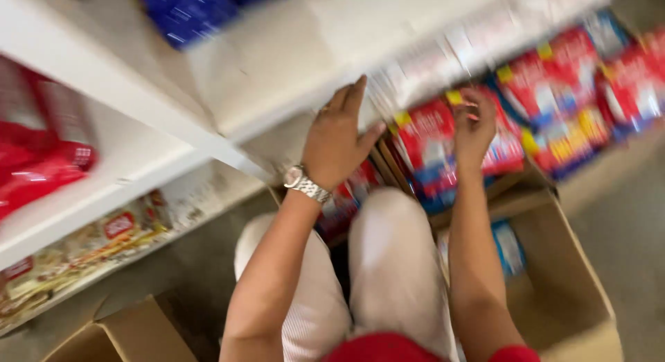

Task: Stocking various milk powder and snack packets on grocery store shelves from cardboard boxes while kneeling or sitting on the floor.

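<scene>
The picture is blurred by motion. My left hand, with a silver watch on its wrist, rests flat with fingers together against the front edge of a white shelf. My right hand reaches into a row of red and blue packets on the bottom shelf, its fingers curled on the top of one packet. My knees in light trousers fill the middle below the hands.
An open cardboard box sits at the right with a blue packet inside. Another cardboard box is at the lower left. Red bags and tan packets fill shelves at left. More red packets line the right.
</scene>
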